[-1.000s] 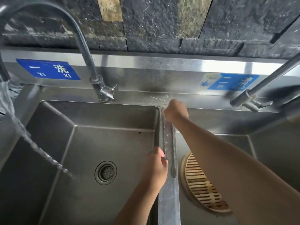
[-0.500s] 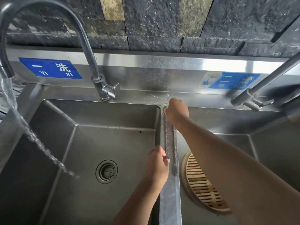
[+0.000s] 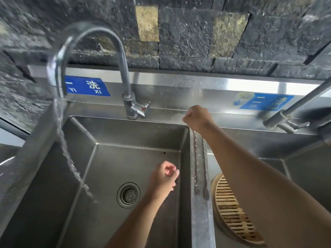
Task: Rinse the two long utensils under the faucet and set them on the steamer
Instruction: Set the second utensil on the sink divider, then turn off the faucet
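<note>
Two long twisted metal utensils (image 3: 200, 163) with small forked tips hang down over the divider (image 3: 201, 221) between the two basins. My right hand (image 3: 197, 119) is shut on their top ends near the back ledge. My left hand (image 3: 165, 176) hovers over the left basin, just left of the divider, fingers loosely curled and holding nothing. The gooseneck faucet (image 3: 123, 72) arcs to the left and water (image 3: 68, 154) pours from its spout into the left basin. A round bamboo steamer (image 3: 231, 210) lies in the right basin, partly hidden by my right forearm.
The left basin has a round drain strainer (image 3: 128, 195) in its floor. A second tap (image 3: 286, 120) reaches in from the right over the right basin. Blue labels are stuck on the steel backsplash, and a dark stone wall rises behind it.
My left hand has let go of the utensils' lower part and drawn left off the divider. The utensils now hang from my right hand alone. The view has tilted up.
</note>
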Available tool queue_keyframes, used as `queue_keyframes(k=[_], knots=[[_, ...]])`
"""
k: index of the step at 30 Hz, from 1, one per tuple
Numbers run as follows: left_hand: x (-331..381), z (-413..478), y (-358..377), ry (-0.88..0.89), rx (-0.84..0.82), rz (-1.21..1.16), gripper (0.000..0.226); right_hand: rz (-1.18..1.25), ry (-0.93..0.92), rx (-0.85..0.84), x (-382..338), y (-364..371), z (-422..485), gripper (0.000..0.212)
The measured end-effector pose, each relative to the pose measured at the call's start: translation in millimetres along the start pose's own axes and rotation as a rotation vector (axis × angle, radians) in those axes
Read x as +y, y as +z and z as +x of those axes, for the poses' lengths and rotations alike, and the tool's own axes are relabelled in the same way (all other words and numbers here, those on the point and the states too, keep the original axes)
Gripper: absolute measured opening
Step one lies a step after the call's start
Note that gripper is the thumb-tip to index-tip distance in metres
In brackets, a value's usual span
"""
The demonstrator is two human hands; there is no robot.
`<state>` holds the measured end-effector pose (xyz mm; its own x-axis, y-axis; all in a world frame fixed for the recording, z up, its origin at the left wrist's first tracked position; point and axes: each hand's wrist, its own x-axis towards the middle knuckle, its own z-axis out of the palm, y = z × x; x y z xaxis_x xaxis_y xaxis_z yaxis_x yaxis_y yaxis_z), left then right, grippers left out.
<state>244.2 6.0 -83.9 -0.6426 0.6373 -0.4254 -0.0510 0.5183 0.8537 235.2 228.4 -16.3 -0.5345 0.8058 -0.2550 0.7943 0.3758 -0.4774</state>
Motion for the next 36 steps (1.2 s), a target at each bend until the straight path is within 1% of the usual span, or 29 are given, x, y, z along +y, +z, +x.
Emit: queue_keyframes(k=[2, 4, 5, 7, 10, 13, 17, 19, 21, 24, 26, 27, 29, 33, 36], knots=[[14, 19, -37, 0.022, 0.051, 0.028, 0.008, 0.161, -0.049, -0.081, -22, 3, -8, 0.017], [28, 41, -75, 0.046, 0.103, 0.044, 0.009, 0.288, -0.062, -0.121, -40, 12, -14, 0.009], [34, 52, -93, 0.051, 0.127, 0.045, 0.010, 0.334, -0.061, -0.139, -49, 17, -16, 0.011], [43, 74, -125, 0.053, 0.187, 0.052, 0.014, 0.402, -0.051, -0.193, -65, 30, -18, 0.030], [47, 101, -162, 0.056, 0.280, 0.131, 0.028, 0.557, -0.009, -0.245, -85, 52, -19, 0.054], [56, 119, -183, 0.097, 0.329, 0.159, 0.047, 0.708, 0.049, -0.173, -96, 67, -16, 0.061], [78, 140, -184, 0.233, 0.247, 0.125, 0.087, 0.805, 0.041, -0.086, -104, 83, -7, 0.066], [90, 149, -179, 0.301, 0.212, 0.096, 0.094, 0.842, 0.017, -0.072, -107, 89, -2, 0.065], [100, 158, -175, 0.396, 0.175, 0.065, 0.085, 0.880, -0.003, -0.093, -110, 93, 3, 0.057], [102, 167, -171, 0.453, 0.207, 0.085, 0.053, 0.911, -0.014, -0.129, -112, 99, 11, 0.039], [96, 171, -171, 0.459, 0.223, 0.133, 0.028, 0.931, -0.013, -0.111, -112, 105, 13, 0.029], [93, 171, -172, 0.470, 0.221, 0.143, 0.021, 0.936, -0.016, -0.094, -112, 107, 14, 0.025], [89, 174, -173, 0.500, 0.226, 0.154, 0.016, 0.927, -0.024, -0.068, -113, 110, 16, 0.023], [88, 178, -172, 0.532, 0.263, 0.177, 0.016, 0.886, -0.026, -0.060, -114, 112, 19, 0.024], [86, 180, -172, 0.540, 0.254, 0.186, 0.015, 0.875, -0.019, -0.052, -115, 111, 18, 0.026]])
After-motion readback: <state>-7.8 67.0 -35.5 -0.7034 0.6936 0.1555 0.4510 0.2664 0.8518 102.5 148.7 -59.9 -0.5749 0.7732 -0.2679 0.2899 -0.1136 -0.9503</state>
